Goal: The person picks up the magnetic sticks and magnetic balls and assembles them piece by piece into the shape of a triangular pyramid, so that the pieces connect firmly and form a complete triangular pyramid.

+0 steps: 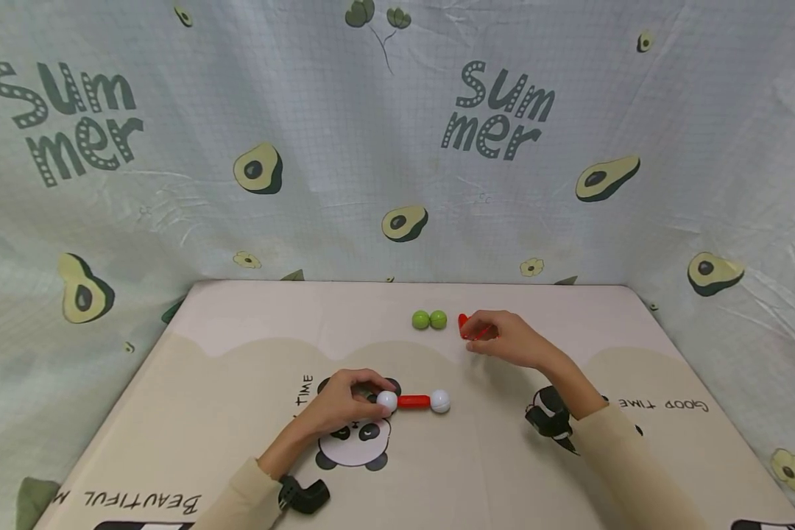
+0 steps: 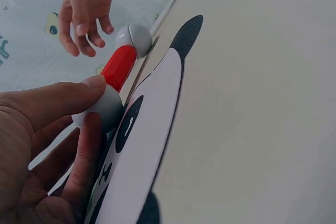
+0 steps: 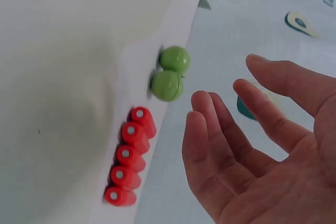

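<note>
Head view: left hand (image 1: 341, 403) pinches the near white ball (image 1: 387, 401) of a dumbbell-like piece, a red rod (image 1: 414, 401) with a second white ball (image 1: 440, 401) on its far end. The piece lies flat on the mat (image 1: 238, 383), partly over the panda print (image 1: 354, 442). Right hand (image 1: 500, 340) hangs over the red pieces (image 1: 467, 327), mostly hiding them. Two green balls (image 1: 429, 319) sit touching each other just left of that hand. Avocado-print cloth (image 1: 397, 147) behind the mat.

Left wrist view: thumb and finger of the left hand (image 2: 47, 140) curl round the near white ball (image 2: 104, 109). Red rod (image 2: 119, 67) runs from it to the far white ball (image 2: 134, 40), all resting on the mat. Right hand (image 2: 84, 11) visible beyond, fingers loose.

Right wrist view: right hand (image 3: 262, 145) is released, fingers relaxed and slightly bent, holding nothing. Five red pieces (image 3: 128, 157) lie side by side in a row on the mat, not touched. Green balls (image 3: 170, 73) just past the row's far end.
</note>
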A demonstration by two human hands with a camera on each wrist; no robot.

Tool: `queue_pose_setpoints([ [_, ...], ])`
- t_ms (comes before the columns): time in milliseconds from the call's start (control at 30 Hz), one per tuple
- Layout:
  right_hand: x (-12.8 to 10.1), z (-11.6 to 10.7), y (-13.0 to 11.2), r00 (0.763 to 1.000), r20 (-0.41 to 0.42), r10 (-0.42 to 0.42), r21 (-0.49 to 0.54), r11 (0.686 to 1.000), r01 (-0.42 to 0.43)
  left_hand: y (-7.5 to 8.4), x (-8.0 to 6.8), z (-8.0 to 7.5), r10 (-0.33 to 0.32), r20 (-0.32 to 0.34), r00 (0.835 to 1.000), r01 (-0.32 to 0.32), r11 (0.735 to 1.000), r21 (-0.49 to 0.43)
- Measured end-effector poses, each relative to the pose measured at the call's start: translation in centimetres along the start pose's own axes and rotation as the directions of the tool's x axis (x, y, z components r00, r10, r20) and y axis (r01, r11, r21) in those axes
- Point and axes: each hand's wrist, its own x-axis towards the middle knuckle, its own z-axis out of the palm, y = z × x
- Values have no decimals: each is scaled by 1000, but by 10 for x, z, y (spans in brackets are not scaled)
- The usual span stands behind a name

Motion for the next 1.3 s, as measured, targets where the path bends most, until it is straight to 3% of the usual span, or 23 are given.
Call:
queue_pose_setpoints([
  [367,21,-20,11,993,-19,113,2,994,-113,1,0,-1,-6,1,1000,6,1000,3],
  [600,35,-23,24,984,-39,176,-52,983,-178,1,0,-1,-4,3,1000,4,1000,-5],
  [933,33,-33,39,945,-100,311,-59,946,-317,2,0,0,7,-3,1000,-7,1000,13],
  [1300,36,-30,56,898,-55,436,-7,900,-437,0,0,-1,16,-1,1000,-16,1000,14],
])
